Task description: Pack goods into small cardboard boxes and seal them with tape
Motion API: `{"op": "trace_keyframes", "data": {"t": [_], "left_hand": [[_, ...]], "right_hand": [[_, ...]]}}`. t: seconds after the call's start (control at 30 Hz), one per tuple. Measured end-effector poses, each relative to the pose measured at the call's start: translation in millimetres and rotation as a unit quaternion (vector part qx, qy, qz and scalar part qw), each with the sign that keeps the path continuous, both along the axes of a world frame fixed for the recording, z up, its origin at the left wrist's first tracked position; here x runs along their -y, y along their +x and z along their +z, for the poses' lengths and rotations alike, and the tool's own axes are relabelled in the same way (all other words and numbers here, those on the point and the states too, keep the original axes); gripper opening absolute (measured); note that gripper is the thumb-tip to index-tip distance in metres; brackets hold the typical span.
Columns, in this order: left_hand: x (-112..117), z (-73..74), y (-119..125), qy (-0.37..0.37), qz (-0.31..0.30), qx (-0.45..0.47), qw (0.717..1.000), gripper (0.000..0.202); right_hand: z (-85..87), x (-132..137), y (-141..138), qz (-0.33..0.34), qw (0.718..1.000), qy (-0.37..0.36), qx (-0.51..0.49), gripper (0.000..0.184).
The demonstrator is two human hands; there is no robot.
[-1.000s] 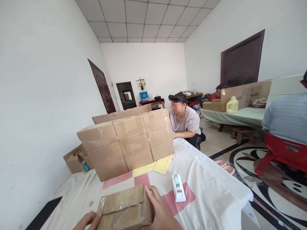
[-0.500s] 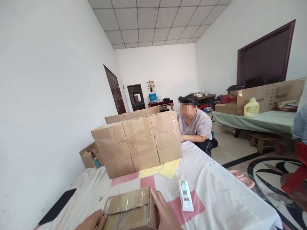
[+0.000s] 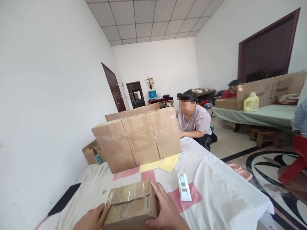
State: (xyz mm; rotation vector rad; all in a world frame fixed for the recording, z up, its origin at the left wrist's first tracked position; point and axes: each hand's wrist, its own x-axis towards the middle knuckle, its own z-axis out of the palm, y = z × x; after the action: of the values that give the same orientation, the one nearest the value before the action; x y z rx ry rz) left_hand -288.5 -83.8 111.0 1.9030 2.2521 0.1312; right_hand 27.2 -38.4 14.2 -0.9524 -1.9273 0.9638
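Observation:
A taped brown cardboard box [image 3: 130,204] rests at the near edge of the cloth-covered table, its top flap seam facing up. My left hand [image 3: 92,217] grips its left side, fingers bent against the edge. On the opposite side my right hand [image 3: 166,207] holds the box, with fingers along the right face and the thumb at the front. To the right of the box lies a white device [image 3: 184,188] with a pale greenish panel. Beyond the box stands a wall of stacked, taped cardboard boxes [image 3: 141,140].
A person [image 3: 195,118] crouches behind the table's right side, hands partly hidden by the stack. A black flat item [image 3: 64,199] lies at left. An open carton [image 3: 90,153] stands behind. A yellow jug [image 3: 251,102] is on another table, where a second person [image 3: 230,91] sits.
The view has tilted down slightly, so things sit higher in the picture. Both hands remain on the box, and more of my right thumb shows at its front.

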Motion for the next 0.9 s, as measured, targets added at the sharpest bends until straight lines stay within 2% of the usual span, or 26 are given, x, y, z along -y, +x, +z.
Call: {"op": "trace_keyframes", "data": {"t": [0.17,0.3,0.43,0.5,0.6,0.67,0.77,0.9], "left_hand": [[-1.9,2.8,0.2,-0.001,-0.036,0.008,0.999,0.050],[-1.2,-0.9,-4.7,0.056,-0.039,0.049,0.996,0.048],[1.3,-5.6,-6.9,0.132,-0.012,0.091,0.987,0.053],[0.2,-7.6,-5.2,0.149,-0.014,0.141,0.979,0.053],[-7.9,-13.0,-1.3,0.154,-0.017,0.288,0.945,0.054],[-16.3,-18.6,0.1,0.130,0.024,0.389,0.912,0.059],[-26.0,-24.6,-0.7,0.048,0.100,0.500,0.859,0.060],[-26.0,-16.4,0.5,0.008,0.107,0.592,0.798,0.057]], "right_hand": [[0.4,-3.1,2.6,-0.013,1.000,0.013,0.008,0.137],[4.3,-4.3,4.4,-0.018,1.000,0.008,0.012,0.131],[3.3,-4.1,5.3,-0.033,0.999,0.021,0.011,0.127],[3.2,-3.3,5.8,-0.047,0.998,0.030,0.017,0.126],[4.8,-3.2,6.8,-0.055,0.998,0.036,0.022,0.124],[5.1,-4.8,7.1,-0.053,0.998,0.038,0.021,0.125],[1.6,-9.7,6.6,-0.056,0.997,0.044,0.020,0.126],[-8.1,-16.7,5.0,-0.067,0.996,0.058,0.034,0.127]]}}
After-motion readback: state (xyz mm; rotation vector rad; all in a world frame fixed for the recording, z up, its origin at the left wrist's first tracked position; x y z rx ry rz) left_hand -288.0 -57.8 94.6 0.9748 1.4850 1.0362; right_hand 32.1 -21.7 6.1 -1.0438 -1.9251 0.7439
